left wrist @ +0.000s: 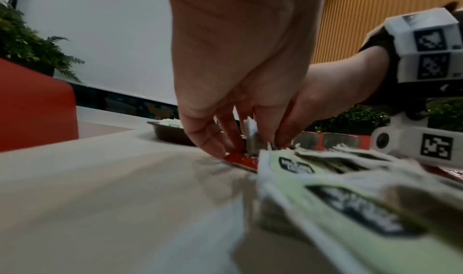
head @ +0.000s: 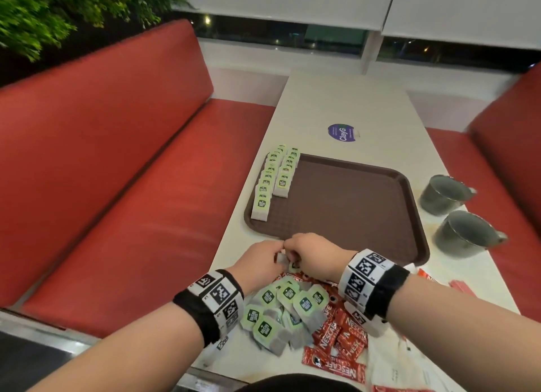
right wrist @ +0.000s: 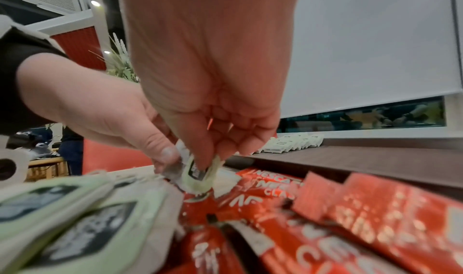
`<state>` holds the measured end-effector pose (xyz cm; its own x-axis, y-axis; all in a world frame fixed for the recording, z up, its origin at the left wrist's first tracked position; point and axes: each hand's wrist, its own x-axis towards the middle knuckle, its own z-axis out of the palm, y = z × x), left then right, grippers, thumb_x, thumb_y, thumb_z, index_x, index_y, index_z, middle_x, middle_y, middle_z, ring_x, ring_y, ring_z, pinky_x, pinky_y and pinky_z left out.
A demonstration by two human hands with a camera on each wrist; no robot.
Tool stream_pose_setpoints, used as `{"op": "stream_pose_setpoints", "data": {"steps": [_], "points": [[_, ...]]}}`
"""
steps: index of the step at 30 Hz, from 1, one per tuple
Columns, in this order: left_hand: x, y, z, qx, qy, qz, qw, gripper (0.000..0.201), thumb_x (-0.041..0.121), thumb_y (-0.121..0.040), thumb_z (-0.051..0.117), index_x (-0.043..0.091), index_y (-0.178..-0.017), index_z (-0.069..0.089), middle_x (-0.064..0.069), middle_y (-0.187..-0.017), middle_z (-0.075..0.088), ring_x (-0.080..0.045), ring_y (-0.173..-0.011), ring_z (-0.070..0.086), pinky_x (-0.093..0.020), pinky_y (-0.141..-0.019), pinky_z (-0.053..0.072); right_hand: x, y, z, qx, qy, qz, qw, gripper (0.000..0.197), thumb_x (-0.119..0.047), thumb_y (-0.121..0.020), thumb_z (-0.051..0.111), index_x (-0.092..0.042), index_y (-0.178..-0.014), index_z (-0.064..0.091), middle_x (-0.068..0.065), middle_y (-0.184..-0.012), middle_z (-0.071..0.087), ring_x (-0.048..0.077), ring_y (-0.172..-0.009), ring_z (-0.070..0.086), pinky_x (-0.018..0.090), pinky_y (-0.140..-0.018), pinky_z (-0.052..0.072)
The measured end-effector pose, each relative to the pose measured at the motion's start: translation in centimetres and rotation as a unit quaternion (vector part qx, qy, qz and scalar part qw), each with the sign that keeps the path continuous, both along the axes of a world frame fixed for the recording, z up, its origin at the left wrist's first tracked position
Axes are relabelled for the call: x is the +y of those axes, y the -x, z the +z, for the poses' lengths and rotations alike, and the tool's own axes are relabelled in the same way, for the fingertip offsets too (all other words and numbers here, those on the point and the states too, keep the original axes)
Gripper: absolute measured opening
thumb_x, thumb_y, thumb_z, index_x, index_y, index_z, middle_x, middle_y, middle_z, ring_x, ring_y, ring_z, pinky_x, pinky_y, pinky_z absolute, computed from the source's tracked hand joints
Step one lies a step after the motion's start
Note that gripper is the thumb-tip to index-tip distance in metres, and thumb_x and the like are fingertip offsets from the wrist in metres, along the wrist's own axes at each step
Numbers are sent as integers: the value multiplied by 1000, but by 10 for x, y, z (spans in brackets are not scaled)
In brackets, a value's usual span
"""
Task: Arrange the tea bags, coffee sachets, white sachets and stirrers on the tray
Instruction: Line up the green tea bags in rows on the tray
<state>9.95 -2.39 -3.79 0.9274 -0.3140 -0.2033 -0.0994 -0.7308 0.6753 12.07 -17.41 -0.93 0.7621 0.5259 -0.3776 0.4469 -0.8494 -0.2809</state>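
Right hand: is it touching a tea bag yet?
Touching. In the right wrist view, the right hand pinches a green tea bag at its fingertips, with the left hand gripping it too.

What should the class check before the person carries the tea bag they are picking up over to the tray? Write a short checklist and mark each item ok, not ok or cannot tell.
1. Tea bag held: ok; the right hand pinches it and the left hand holds it too.
2. Only one bag in the fingers: cannot tell; the hands hide it.
3. Free room on the tray: ok; most of its brown floor is bare.
4. Rows of tea bags to line up with: ok; two rows along the tray's left side.
5. Metal cups out of the path: ok; they stand right of the tray.
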Motion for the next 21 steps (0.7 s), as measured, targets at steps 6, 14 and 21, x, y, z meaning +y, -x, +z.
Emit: {"op": "stream_pose_setpoints", "data": {"steps": [6,14,21], "points": [[1,0,-8,3,-21,30,999,14,26,-89,61,14,-87,68,-1,-77,64,-15,-69,53,-22,-54,35,-14,19,12,-46,-6,-62,997,9,-16,-84,54,-23,-89,56,-6,-92,50,21,-91,54,33,-79,44],[10,-8,9,35,51,83,995,16,25,-88,63,26,-78,51,3,-79,61,-11,-70,57,-20,-54,40,-25,68,2,-18,129,-110,985,73,-62,-65,70,-24,-124,49,-3,-119,53,21,-113,46,42,-96,37],[5,-3,18,98,184,134,969,7,19,-90,56,19,-91,49,-6,-92,69,-27,-85,66,-41,-71,52,-22,65,-4,8,83,-140,987,26,-23,-80,66,-25,-103,54,-4,-105,53,20,-108,46,40,-94,37]]}}
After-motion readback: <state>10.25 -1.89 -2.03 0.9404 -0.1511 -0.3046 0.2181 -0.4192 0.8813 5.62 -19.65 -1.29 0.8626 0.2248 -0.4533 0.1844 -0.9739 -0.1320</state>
